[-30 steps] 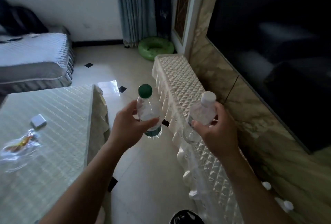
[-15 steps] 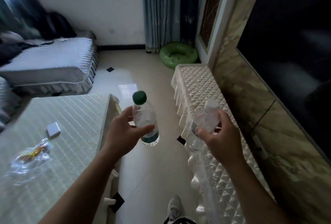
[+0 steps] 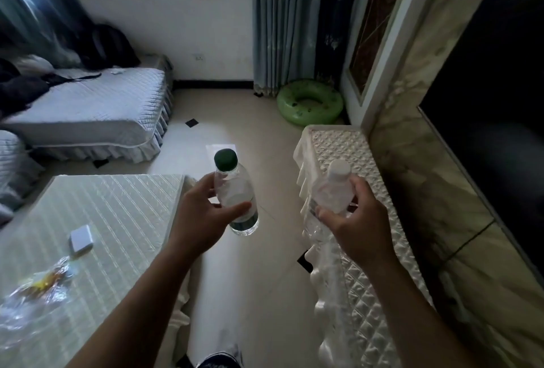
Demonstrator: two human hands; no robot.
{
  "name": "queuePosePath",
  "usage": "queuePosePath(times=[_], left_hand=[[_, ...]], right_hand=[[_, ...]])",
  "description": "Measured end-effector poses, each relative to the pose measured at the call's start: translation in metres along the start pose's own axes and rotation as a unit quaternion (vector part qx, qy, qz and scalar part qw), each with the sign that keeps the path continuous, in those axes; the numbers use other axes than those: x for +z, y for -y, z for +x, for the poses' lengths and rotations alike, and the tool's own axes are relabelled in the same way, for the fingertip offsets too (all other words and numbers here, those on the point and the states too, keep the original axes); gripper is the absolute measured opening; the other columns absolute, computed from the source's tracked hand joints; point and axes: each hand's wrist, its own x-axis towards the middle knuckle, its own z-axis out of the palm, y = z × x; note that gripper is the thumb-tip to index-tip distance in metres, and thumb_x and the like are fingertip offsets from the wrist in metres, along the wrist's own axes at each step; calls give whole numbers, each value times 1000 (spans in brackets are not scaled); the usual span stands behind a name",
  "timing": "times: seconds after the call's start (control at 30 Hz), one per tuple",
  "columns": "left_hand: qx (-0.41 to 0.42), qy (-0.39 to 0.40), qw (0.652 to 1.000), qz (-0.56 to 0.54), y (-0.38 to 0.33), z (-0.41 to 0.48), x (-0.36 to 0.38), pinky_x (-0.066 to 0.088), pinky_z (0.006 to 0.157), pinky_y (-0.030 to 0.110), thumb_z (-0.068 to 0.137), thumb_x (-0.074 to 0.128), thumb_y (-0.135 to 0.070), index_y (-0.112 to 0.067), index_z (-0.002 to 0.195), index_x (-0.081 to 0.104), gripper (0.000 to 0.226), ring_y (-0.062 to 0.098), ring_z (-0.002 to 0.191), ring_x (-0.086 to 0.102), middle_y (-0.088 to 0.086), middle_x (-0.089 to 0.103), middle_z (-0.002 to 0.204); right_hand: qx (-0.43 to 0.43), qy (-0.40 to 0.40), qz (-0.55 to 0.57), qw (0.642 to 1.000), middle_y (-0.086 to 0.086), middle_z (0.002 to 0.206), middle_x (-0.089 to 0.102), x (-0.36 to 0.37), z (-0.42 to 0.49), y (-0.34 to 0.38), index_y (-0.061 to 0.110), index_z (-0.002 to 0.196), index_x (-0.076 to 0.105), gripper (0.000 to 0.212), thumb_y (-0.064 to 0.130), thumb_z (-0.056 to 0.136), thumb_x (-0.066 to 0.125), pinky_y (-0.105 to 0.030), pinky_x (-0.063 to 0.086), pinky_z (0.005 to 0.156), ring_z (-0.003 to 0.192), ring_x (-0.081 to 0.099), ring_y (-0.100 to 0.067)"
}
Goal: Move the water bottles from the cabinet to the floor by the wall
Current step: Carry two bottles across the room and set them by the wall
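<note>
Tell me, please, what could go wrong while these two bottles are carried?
The left hand holds the green-capped bottle between thumb and fingers, so it might slip onto the floor. With the right hand holding the white-capped bottle, neither hand is free. The green swim ring ahead could trip them.

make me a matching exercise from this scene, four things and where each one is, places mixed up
Things:
1. clear plastic bottle with dark green cap
2. clear plastic bottle with white cap
3. green inflatable swim ring
4. small white box

Places:
a. on the quilted table cover
b. in the right hand
c. on the floor by the curtain
d. in the left hand

Pairs: 1-d, 2-b, 3-c, 4-a
</note>
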Motion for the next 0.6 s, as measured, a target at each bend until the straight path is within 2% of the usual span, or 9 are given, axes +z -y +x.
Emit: queuePosePath(times=[0.1, 0.2, 0.3, 0.43, 0.6], left_hand=[[0, -4, 1000, -2, 10, 35, -3, 51, 65, 11, 64, 89, -10, -41, 99, 62, 54, -4, 83, 68, -22, 72, 88], [2, 2, 1000, -8, 24, 76, -10, 50, 64, 10, 65, 89, -11, -43, 97, 60, 54, -5, 83, 67, -30, 69, 88], [-2, 3, 1000, -15, 38, 122, -22, 53, 66, 14, 64, 90, -14, -40, 102, 63, 53, -4, 82, 68, -23, 72, 89], [3, 6, 1000, -20, 57, 190, -45, 57, 70, 22, 59, 90, -26, -36, 106, 65, 55, 0, 84, 69, -17, 73, 92], [25, 10, 1000, -15, 69, 268, -69, 55, 69, 16, 63, 90, -13, -41, 101, 62, 54, -3, 87, 66, -24, 70, 93]], right_hand=[[-4, 2, -7, 1000, 7, 106, 66, 19, 34, 5, 26, 127, 52, 69, 35, 67, 84, -37, 56, 79, 90, 64, -14], [-6, 5, -12, 1000, 4, 111, 66, 43, 70, 11, 26, 129, 51, 71, 35, 67, 83, -39, 56, 82, 95, 65, -16], [-5, 3, -17, 1000, 3, 115, 66, 71, 110, 23, 25, 132, 50, 73, 35, 67, 83, -40, 56, 84, 99, 64, -17], [-7, -4, -20, 1000, 3, 110, 67, 114, 165, 44, 28, 131, 50, 73, 35, 66, 83, -40, 56, 82, 94, 66, -17], [0, -21, -14, 1000, 10, 95, 67, 163, 222, 68, 30, 122, 54, 63, 41, 66, 80, -40, 56, 77, 83, 65, -13]])
